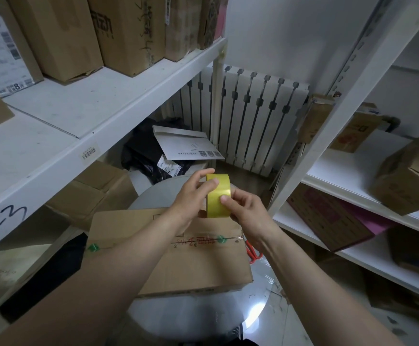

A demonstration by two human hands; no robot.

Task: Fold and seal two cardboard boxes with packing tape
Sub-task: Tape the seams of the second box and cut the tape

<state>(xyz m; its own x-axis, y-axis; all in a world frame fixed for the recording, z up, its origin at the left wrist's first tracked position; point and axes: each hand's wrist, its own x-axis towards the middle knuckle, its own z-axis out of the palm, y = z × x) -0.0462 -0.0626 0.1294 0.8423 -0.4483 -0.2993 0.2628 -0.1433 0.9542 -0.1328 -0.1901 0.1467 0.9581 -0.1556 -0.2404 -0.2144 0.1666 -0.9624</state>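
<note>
A yellow tape roll (217,196) hung above the round tabletop's (203,318) far edge. My left hand (193,196) gripped its side and my right hand (244,208) pinched its face. Below lay a cardboard box (178,263) with no yellow tape on it, so I judged sealing hardly begun.

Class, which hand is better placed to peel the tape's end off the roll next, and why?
Right, probably. The right hand rests its thumb on the outer face of the yellow tape roll, where an end would lift; the left hand grips the roll, steadying it above the cardboard box.
</note>
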